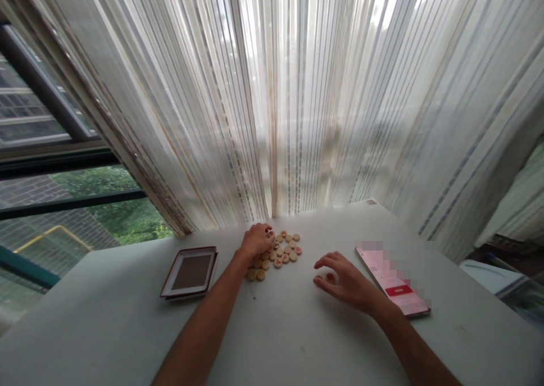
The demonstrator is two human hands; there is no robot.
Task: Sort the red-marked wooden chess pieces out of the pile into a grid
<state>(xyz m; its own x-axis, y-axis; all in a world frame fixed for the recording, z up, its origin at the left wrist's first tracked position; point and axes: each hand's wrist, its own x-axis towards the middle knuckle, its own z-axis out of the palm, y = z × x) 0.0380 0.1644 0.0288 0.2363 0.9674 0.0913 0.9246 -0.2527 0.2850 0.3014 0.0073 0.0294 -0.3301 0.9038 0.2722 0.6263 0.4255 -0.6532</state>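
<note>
Many round wooden xiangqi pieces (278, 262) lie in a loose cluster on the white table, some showing red or dark characters and others blank on top. My left hand (257, 240) is over the far left part of this cluster, its fingers curled and closed on a xiangqi piece (269, 233) with a red mark. To the right of the cluster, my right hand (343, 280) is open, thumb and fingers apart in an arch. A red-marked piece (330, 277) shows in the gap between them, seemingly on the table; a second one is partly hidden by the thumb.
A shallow rectangular box or lid (209, 284) with a dark rim rests left of my left forearm. Right of my right hand lies a phone (393, 281) with a pink screen. A striped sheer curtain (293, 119) hangs along the white table's (280, 340) far edge.
</note>
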